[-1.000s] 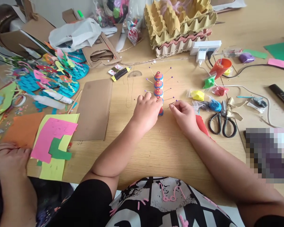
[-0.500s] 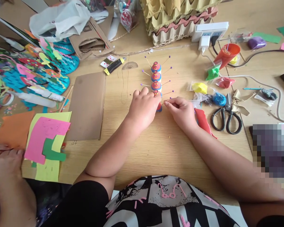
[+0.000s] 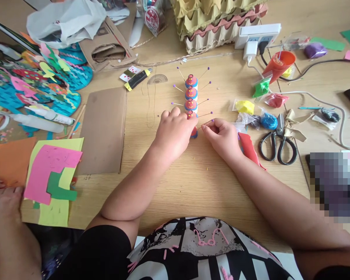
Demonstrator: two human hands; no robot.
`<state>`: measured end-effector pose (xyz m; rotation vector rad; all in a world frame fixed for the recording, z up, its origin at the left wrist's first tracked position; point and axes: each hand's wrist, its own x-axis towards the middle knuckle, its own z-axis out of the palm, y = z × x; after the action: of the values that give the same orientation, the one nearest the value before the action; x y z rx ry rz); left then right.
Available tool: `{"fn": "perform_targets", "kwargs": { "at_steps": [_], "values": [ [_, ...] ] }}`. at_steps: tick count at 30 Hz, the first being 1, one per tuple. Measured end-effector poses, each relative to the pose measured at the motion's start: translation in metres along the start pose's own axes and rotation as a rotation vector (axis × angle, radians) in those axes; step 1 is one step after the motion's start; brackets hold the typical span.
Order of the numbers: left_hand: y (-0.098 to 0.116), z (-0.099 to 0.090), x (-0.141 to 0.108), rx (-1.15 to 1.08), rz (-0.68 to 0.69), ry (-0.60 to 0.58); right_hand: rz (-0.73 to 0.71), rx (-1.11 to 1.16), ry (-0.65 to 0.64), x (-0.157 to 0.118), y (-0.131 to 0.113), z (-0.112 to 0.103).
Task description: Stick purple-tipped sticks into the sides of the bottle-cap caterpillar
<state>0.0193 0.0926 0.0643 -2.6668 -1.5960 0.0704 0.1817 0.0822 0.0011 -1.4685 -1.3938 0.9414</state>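
In the middle of the table stands a row of red-and-blue clay domes with small faces (image 3: 191, 92) on a white base. Thin sticks with purple ball tips (image 3: 204, 102) poke out from both sides of it. My left hand (image 3: 175, 132) is closed around the near end of the row; its fingertips and part of the nearest domes are hidden. Just right of that end, my right hand (image 3: 223, 136) pinches a thin stick whose purple tip shows above the fingers.
Right of my hands lie black-handled scissors (image 3: 278, 146), a red strip (image 3: 249, 149), bagged clay (image 3: 268, 121) and an orange cup (image 3: 280, 66). Left are a cardboard sheet (image 3: 103, 130), coloured paper (image 3: 51, 167) and another person's hand (image 3: 4, 202). Egg trays (image 3: 218, 29) stand behind.
The view has shifted slightly, moving everything a little left. My right hand's pinched stick has come slightly away from the row. My left hand keeps its hold.
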Motion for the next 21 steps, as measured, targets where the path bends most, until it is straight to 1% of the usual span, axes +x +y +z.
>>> {"fn": "perform_targets", "kwargs": {
  "at_steps": [9, 21],
  "values": [
    [0.0003, -0.0018, -0.0011, -0.016, -0.011, -0.025, 0.004, 0.003, 0.0, -0.0015, -0.0027, -0.0015],
    [0.0014, -0.0016, 0.0002, -0.028, 0.0, -0.004, -0.035, -0.037, -0.008, -0.0019, 0.0011, -0.0011]
  ]
}}
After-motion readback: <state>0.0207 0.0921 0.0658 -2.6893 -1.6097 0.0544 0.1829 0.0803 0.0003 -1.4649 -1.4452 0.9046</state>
